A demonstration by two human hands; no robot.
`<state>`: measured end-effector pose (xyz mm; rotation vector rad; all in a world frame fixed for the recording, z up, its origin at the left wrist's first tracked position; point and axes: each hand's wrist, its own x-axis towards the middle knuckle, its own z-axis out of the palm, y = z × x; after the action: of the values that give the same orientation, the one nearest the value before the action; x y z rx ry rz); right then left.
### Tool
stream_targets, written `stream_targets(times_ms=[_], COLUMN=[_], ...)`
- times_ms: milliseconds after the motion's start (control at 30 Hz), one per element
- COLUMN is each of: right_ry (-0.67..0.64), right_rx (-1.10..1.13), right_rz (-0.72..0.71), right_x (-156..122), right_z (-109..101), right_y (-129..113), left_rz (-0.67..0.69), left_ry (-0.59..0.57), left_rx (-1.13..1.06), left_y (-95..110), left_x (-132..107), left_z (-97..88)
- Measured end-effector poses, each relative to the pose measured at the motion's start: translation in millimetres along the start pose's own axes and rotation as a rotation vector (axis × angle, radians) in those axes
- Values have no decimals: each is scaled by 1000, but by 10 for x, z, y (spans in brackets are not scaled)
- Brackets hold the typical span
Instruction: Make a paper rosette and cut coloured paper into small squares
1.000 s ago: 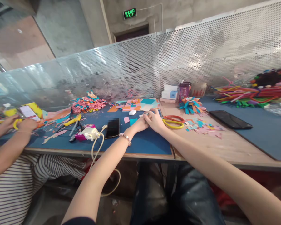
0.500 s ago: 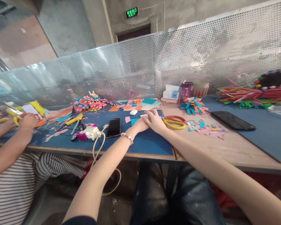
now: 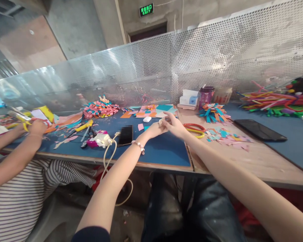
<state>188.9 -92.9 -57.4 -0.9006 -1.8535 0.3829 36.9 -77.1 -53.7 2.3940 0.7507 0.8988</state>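
My left hand (image 3: 153, 131) is above the blue mat, its fingers closed around a small pale piece that looks like paper (image 3: 162, 121). From the right, my right hand (image 3: 175, 127) meets it with bent fingers, thumb and fingertips at the same piece. The exact grip is partly hidden where the hands overlap. Scissors with red and yellow handles (image 3: 201, 135) lie just right of my right hand. Beyond my left hand are a white rounded case (image 3: 147, 119) and a small pink paper square (image 3: 140, 127). Blue paper (image 3: 146, 128) shows beside my left hand.
A phone (image 3: 125, 135), a power strip with cable (image 3: 102, 140) and a yellow glue gun (image 3: 84, 125) are at left. Paper scraps (image 3: 223, 133), a fringed paper bundle (image 3: 213, 113), a cup (image 3: 206, 97) and a black tablet (image 3: 260, 129) are right. A co-worker's hand (image 3: 37, 127) holds scissors.
My hands have lifted slightly from the mat and come a little apart; my right fingers have risen, showing the pale piece between the hands. The view has shifted slightly left.
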Motion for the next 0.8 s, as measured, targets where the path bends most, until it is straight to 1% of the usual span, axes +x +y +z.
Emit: stream_targets(times_ms=[67,133,167,267,300,367,400,433,567,600,733,800], right_ry=[-2,-4,1,17,10,-27,-52,-78,-138,-147,-215,-246], right_rx=[63,83,86,119,143,177,147,80,-265,-317,-471,-518], right_rz=[35,48,60,122,143,169,171,166,130,123,94,86], right_x=[30,52,62,86,94,110,117,122,109,95,34,20], right_z=[-49,-77,-81,-57,-39,3,24,41,50,39,10,19], right_y=[22,49,64,107,118,135,143,152,236,267,368,375], left_rz=[-84,-178,-203,-197,-191,-189,-208,-240,-371,-399,-529,-545], left_ry=[-8,-7,-9,-44,-37,19,43,33,-149,-168,-172,-191], left_rx=[-14,-20,-20,-11,-13,-34,-59,-82,-85,-70,53,109], left_y=[-4,-18,-24,-32,-33,-42,-51,-64,-128,-141,-162,-157], left_x=[-8,-16,-19,-28,-33,-49,-61,-77,-160,-180,-228,-231], left_z=[-18,-33,-46,-143,-196,-320,-383,-443,-607,-626,-642,-632])
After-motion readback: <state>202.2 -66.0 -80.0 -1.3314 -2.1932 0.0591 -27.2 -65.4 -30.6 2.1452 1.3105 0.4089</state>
